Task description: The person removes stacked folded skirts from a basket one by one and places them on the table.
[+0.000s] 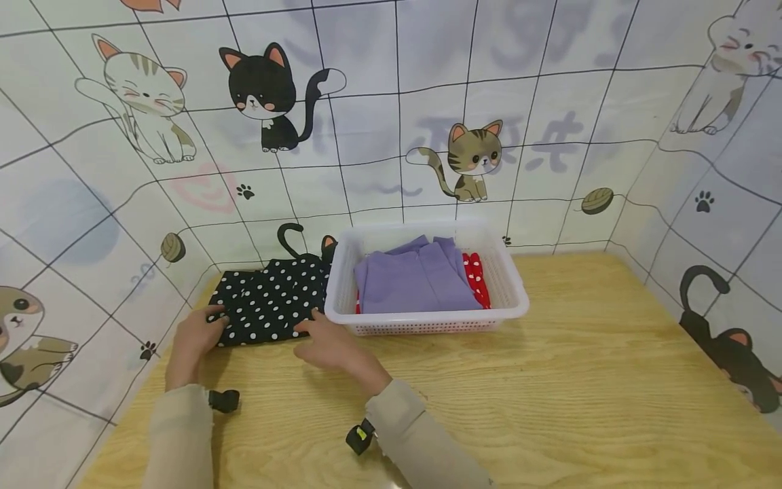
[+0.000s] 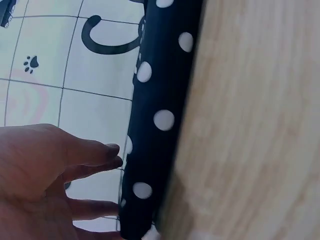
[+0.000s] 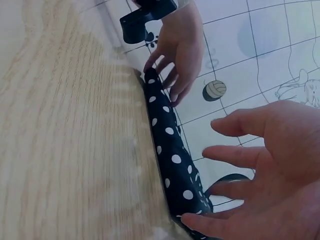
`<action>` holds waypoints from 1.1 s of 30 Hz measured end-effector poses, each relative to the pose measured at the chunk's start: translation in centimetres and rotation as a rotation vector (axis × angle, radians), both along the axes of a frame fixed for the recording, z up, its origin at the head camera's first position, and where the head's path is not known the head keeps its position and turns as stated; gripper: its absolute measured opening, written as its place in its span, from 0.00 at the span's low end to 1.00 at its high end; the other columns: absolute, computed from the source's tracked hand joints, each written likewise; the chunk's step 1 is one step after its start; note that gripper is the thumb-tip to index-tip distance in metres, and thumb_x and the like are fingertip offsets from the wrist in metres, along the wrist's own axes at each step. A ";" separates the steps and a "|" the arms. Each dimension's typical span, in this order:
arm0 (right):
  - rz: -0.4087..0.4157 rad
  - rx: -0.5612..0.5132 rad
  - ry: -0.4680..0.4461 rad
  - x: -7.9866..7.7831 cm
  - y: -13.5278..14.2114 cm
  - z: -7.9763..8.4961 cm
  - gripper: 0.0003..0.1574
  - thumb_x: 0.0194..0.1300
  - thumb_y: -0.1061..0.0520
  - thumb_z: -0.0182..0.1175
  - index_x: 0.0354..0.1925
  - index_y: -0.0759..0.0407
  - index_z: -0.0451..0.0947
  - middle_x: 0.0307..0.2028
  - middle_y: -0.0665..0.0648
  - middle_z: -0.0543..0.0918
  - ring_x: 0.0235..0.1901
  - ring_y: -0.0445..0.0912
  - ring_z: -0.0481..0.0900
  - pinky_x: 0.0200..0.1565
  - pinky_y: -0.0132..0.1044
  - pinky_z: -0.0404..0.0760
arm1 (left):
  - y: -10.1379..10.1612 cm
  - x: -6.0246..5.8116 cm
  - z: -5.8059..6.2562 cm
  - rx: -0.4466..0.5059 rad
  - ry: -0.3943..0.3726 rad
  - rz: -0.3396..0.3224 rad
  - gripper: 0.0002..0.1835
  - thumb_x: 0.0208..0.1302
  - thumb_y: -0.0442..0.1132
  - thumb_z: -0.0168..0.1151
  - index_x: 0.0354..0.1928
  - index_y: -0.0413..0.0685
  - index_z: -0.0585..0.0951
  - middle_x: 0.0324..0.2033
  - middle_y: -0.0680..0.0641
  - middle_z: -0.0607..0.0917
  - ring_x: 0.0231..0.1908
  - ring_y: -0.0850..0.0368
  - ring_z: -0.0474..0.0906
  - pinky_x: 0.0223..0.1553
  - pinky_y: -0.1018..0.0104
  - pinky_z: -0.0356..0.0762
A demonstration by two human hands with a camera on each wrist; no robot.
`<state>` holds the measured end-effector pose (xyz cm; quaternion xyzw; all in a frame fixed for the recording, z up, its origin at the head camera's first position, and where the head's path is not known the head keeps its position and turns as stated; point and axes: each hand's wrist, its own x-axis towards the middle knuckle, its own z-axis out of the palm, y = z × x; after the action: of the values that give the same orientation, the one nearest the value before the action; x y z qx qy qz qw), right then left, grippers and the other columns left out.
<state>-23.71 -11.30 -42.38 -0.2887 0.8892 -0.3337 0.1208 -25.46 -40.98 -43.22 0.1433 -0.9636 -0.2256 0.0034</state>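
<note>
A folded black cloth with white polka dots [image 1: 269, 302] lies flat on the wooden table, left of a white plastic basket [image 1: 427, 317]. My left hand [image 1: 197, 334] is at the cloth's left edge, fingertips touching it; in the left wrist view its thumb [image 2: 95, 151] stays on the near side of the fold. My right hand [image 1: 332, 344] is at the front right corner, its fingers [image 3: 235, 157] spread and the lowest fingertip touching the cloth. Neither hand grips it. Inside the basket sit a folded purple garment [image 1: 421, 282] and a red cloth with white dots [image 1: 478, 280].
A wall sheet with cartoon cats [image 1: 263, 95] and grid lines stands behind the cloth and basket and along both sides. The wooden table [image 1: 580, 373] extends to the right and front. Black straps with small devices [image 1: 360, 436] are on the wrists.
</note>
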 end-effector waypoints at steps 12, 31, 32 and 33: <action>0.125 -0.161 0.027 1.0 0.8 2.9 0.30 0.75 0.49 0.56 0.72 0.50 0.72 0.73 0.50 0.73 0.69 0.43 0.74 0.69 0.34 0.73 | 2.9 0.5 3.6 -0.013 0.101 -0.019 0.32 0.78 0.47 0.49 0.72 0.30 0.66 0.70 0.20 0.65 0.69 0.19 0.59 0.69 0.27 0.60; -0.041 -0.591 0.151 1.3 11.8 10.3 0.24 0.74 0.60 0.59 0.66 0.56 0.76 0.66 0.53 0.79 0.63 0.50 0.80 0.60 0.43 0.84 | 14.7 2.8 9.6 0.195 0.389 -0.238 0.27 0.77 0.48 0.57 0.73 0.47 0.72 0.73 0.34 0.71 0.66 0.32 0.73 0.57 0.38 0.78; -0.049 -0.580 0.177 1.1 12.7 10.1 0.23 0.74 0.60 0.59 0.65 0.57 0.77 0.65 0.54 0.80 0.64 0.49 0.80 0.61 0.44 0.83 | 15.2 2.8 9.7 0.202 0.401 -0.250 0.27 0.77 0.48 0.57 0.72 0.48 0.73 0.73 0.35 0.71 0.66 0.33 0.73 0.58 0.39 0.79; -0.056 -0.567 0.193 0.9 13.5 10.0 0.23 0.74 0.60 0.59 0.65 0.58 0.77 0.64 0.54 0.81 0.64 0.49 0.79 0.63 0.45 0.82 | 15.7 2.9 9.7 0.211 0.416 -0.264 0.26 0.77 0.47 0.58 0.72 0.48 0.73 0.73 0.36 0.72 0.66 0.34 0.74 0.58 0.40 0.79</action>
<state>-22.83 2.18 -32.39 -0.3166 0.7755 -0.5431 -0.0590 -22.59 -25.27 -33.51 -0.0336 -0.9237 -0.3478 0.1571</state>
